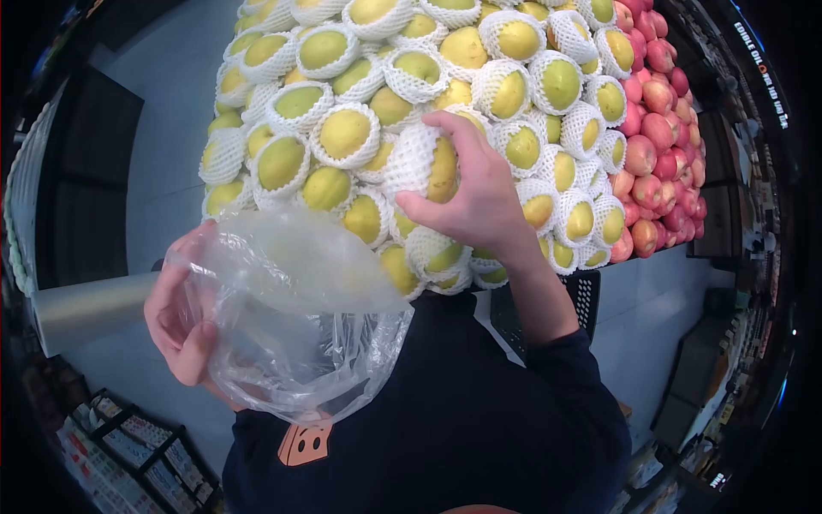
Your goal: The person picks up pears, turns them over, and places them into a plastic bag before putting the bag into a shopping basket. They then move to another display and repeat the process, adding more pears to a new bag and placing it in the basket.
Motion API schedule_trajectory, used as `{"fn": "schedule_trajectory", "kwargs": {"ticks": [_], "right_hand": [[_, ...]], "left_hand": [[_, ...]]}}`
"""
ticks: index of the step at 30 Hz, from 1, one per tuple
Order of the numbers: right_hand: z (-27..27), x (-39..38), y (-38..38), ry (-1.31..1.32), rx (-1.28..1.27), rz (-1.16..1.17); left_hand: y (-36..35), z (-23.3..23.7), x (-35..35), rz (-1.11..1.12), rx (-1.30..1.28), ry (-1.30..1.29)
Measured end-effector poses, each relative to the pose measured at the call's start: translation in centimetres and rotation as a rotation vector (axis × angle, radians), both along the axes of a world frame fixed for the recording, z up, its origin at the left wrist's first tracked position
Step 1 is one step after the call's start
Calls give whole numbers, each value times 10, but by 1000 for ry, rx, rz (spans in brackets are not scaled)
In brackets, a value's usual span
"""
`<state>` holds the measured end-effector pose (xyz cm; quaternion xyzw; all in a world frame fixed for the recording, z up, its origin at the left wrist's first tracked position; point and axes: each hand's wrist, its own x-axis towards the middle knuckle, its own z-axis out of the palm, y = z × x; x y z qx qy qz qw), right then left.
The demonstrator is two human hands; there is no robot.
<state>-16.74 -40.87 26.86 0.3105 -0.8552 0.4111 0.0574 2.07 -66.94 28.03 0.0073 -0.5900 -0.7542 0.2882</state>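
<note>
My left hand (pixel 181 313) grips a clear plastic bag (pixel 300 274) at its left side, with the bag's mouth spread wide below the fruit pile. My right hand (pixel 479 193) reaches onto the pile of yellow-green fruit, which look like mangoes. Its thumb and fingers curve around one mango (pixel 443 171) in a white foam net (pixel 411 161). That mango still lies among its neighbours, and the palm side of the grip is partly hidden. More netted mangoes (pixel 345 134) surround the hand closely on every side.
Red apples (pixel 658 133) are heaped to the right of the mangoes. A roll of clear plastic bags (pixel 94 313) juts out at the left. A black perforated crate (pixel 586 300) is below the display edge. Store shelves (pixel 145 445) stand at the lower left.
</note>
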Motion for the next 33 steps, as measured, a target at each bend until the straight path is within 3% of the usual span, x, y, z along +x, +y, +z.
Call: {"fn": "schedule_trajectory", "kwargs": {"ticks": [5,8,11,14,17,19,21,25,26,29,33], "right_hand": [[-26,5,-31,12,287,45],[-20,6,-49,-119,636,43],[-42,2,-48,-16,572,68],[-38,1,-30,191,342,124],[-20,-2,-13,78,81,194],[1,0,6,-219,-107,382],[8,13,18,-352,-216,471],[5,42,9,-272,-278,586],[4,53,5,-314,-345,601],[4,74,-3,-426,-512,630],[-10,71,3,-564,-361,591]], "left_hand": [[-13,4,-2,-108,50,-7],[-12,8,-5,-74,29,-22],[2,13,-9,44,23,-45],[2,11,-9,101,-31,-30],[5,11,-12,155,-65,31],[5,11,-13,179,-78,75],[-6,12,-7,38,-9,57],[2,17,-16,-166,151,65],[6,19,-20,-236,127,29],[54,27,-33,-163,77,-164],[75,14,-36,-212,-163,-164]]}}
